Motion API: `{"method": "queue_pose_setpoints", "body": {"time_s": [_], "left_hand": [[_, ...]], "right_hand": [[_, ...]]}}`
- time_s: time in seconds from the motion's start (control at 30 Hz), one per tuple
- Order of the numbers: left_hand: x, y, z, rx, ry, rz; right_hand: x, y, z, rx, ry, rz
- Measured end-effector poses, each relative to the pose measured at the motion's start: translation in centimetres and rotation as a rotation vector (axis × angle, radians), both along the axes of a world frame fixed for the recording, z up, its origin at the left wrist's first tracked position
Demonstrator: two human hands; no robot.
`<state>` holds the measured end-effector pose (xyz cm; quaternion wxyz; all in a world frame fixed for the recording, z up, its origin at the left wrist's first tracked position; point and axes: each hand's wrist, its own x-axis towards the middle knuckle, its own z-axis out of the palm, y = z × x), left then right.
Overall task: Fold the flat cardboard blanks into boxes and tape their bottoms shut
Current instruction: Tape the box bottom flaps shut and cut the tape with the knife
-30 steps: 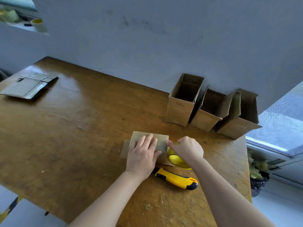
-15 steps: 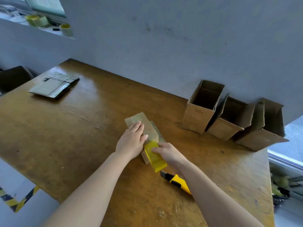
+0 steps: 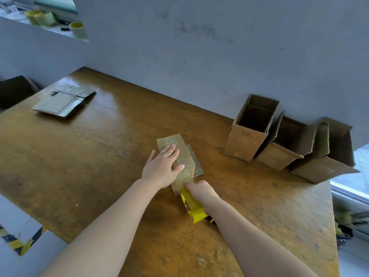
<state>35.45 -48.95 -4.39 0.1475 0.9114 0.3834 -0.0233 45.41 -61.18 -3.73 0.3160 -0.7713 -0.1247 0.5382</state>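
Box [image 3: 168, 139] sits mid-desk [image 3: 99, 156]. Left hand [image 3: 161, 168] lies flat on its top, fingers straight, pressing. Right hand [image 3: 201, 191] at the box's near end grips a yellow tape [image 3: 194, 208]. Three open boxes [image 3: 247, 144] stand right of the box; blanks [image 3: 61, 100] far left.

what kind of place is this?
Probably a small packing bench: three folded boxes against the wall, a stack of flat blanks on the table, tape rolls on the ledge.
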Motion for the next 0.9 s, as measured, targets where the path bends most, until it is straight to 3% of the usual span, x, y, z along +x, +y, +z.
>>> {"method": "queue_pose_setpoints", "body": {"time_s": [0.17,0.5,0.73,0.83,0.9], "left_hand": [[0.1,-0.2,0.2,0.055,0.037,-0.009],[1.4,-1.6,-0.2,0.241,-0.020,0.007],[0.0,-1.2,-1.3,0.078,-0.089,-0.055],[-0.7,-1.3,-0.3,-0.010,-0.203,-0.093],[-1.3,-2.4,0.2,-0.064,-0.354,-0.009]], "right_hand": [[-0.6,-0.7,-0.6,-0.028,-0.036,-0.017],[-0.5,-2.4,0.0,0.105,-0.218,0.198],[-0.1,-2.5,-0.1,0.135,-0.127,0.169],[0.0,-2.6,-0.2,0.154,-0.101,0.115],[0.0,-2.7,-0.4,0.158,-0.088,0.099]]}}
